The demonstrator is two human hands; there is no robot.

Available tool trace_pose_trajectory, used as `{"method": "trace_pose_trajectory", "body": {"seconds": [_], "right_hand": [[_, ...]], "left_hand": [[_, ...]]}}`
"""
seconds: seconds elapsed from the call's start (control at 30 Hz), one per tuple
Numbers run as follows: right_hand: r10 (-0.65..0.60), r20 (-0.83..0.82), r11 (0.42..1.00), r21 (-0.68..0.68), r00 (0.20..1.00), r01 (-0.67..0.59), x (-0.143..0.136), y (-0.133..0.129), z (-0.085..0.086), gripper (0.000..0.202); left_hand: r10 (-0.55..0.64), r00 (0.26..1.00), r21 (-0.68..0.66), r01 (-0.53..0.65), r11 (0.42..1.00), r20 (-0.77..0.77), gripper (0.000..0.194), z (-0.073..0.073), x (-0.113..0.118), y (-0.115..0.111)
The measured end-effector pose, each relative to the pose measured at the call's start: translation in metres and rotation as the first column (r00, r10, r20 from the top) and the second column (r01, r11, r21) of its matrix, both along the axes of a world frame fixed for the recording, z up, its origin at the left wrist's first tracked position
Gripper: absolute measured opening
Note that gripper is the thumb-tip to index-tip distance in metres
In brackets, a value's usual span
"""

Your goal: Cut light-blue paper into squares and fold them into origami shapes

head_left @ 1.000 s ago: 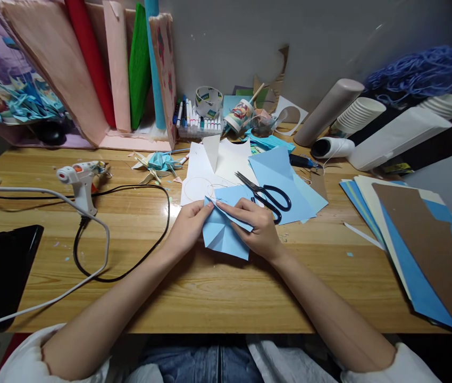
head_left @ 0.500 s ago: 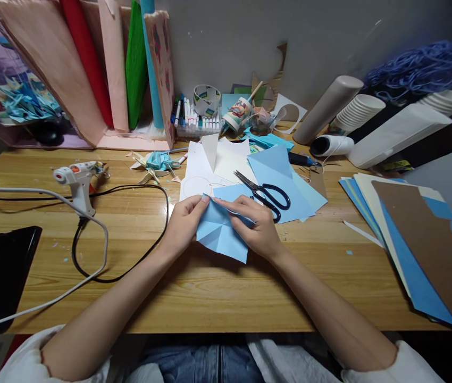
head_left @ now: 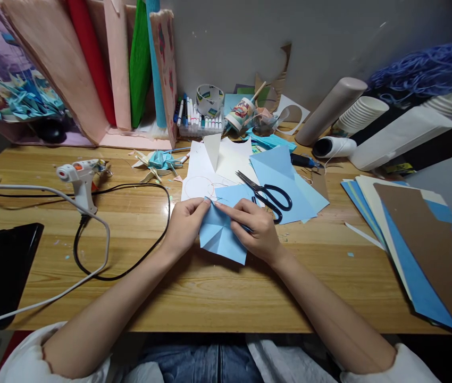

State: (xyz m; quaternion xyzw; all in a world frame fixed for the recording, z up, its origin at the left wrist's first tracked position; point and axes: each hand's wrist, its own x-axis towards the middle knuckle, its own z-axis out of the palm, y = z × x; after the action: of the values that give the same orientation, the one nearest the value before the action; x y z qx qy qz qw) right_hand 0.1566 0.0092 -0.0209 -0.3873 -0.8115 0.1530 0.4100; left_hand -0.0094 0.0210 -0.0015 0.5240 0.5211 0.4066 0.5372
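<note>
A light blue sheet of paper point(head_left: 223, 242) with crossing fold creases is held up over the table between both hands. My left hand point(head_left: 188, 221) pinches its upper left edge, thumb and fingers closed on it. My right hand point(head_left: 256, 226) grips the paper's right side, its index finger stretched along the upper edge towards the left thumb. A small dark item shows by the right fingers; I cannot make out what it is. Just beyond that hand, black-handled scissors point(head_left: 268, 194) lie on blue paper sheets point(head_left: 279, 173). White paper point(head_left: 200, 159) with a drawn circle lies behind the hands.
A white glue gun point(head_left: 80, 183) with looped cables stands on the left, near a black tablet-like device point(head_left: 6, 271). Stacked coloured sheets point(head_left: 413, 244) lie at right. Markers point(head_left: 200, 119), a tape roll point(head_left: 210, 100), a decorated cup point(head_left: 240, 114) and paper cups point(head_left: 363, 114) line the back.
My right index finger has slid slightly along the paper's upper edge, and the sheet's lower part has shifted a little. The whole view has moved slightly; both hands keep their hold.
</note>
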Motion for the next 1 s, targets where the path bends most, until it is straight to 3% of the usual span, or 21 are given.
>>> {"method": "trace_pose_trajectory", "body": {"seconds": [0.23,0.53,0.8,1.0], "right_hand": [[-0.036,0.147,0.997,0.067,0.988,0.026,0.0002,-0.0010,-0.0007,0.042],[-0.047,0.156,0.995,0.096,0.987,0.032,-0.0011,-0.0020,0.0015,0.039],[-0.043,0.153,0.994,0.105,0.987,0.027,-0.0039,-0.0044,0.0018,0.037],[-0.041,0.163,0.994,0.109,0.986,0.024,-0.0051,-0.0046,0.0011,0.039]], "left_hand": [[0.021,1.000,-0.041,-0.021,0.999,0.004,0.032,-0.0010,0.0006,0.0001],[0.031,0.999,-0.091,-0.028,0.995,0.037,0.033,-0.0024,0.0018,0.0011],[0.001,1.000,0.041,0.000,0.999,-0.025,0.045,-0.0020,0.0004,-0.0010],[0.012,1.000,0.048,-0.012,0.999,0.004,0.043,-0.0029,0.0011,-0.0006]]}}
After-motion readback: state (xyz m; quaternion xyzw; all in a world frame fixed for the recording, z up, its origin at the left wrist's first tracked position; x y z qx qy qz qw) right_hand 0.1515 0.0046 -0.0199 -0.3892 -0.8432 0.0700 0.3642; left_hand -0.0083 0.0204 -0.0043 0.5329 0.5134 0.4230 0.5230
